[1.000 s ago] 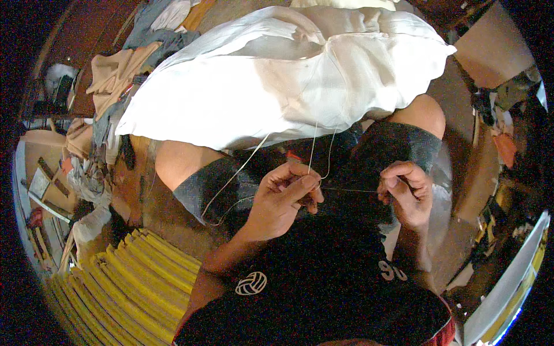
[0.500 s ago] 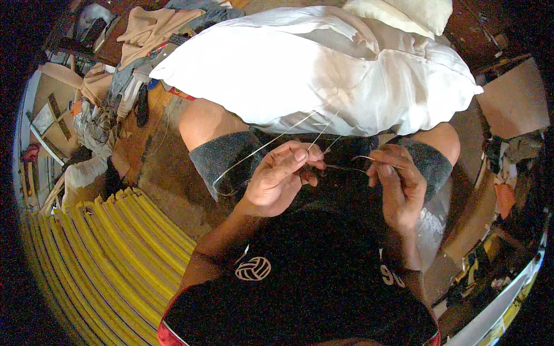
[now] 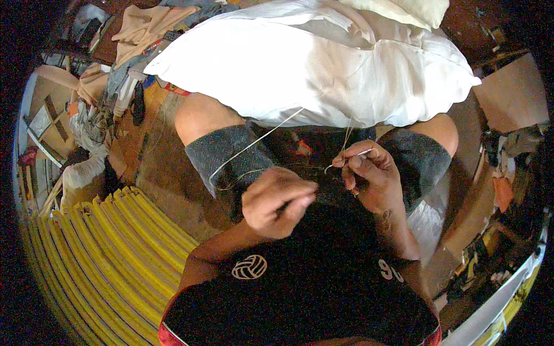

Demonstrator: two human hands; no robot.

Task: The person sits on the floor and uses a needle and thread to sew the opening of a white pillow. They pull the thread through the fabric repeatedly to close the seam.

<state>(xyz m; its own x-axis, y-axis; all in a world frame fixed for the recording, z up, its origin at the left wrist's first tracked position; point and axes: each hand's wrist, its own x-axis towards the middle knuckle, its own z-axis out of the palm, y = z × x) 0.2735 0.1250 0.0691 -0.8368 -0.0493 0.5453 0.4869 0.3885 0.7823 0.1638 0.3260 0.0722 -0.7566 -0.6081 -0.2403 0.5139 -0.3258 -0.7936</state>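
A stuffed white cloth sack (image 3: 242, 69), like a large pillow, lies across my knees. Pale thread (image 3: 254, 144) runs from its near edge, loops over my left thigh and comes back toward my left hand (image 3: 279, 202). That hand is closed in a fist-like pinch in front of my chest; whatever its fingers hold is hidden. My right hand (image 3: 372, 176), a little farther off to the right, pinches a thin curved needle (image 3: 329, 168) between thumb and fingers. Fine strands (image 3: 348, 135) stretch from the sack's edge down to the right fingertips.
Yellow ribbed slats (image 3: 109, 248) spread out at the lower left. Heaped clothes and cloths (image 3: 141, 34) lie at the far left. A cardboard piece (image 3: 508, 92) leans at the right, above mixed scraps. A pale cushion (image 3: 410, 8) rests behind the sack.
My left hand has turned over, closed and come nearer to my chest. My right hand has shifted left and slightly farther away, with the needle still pinched.
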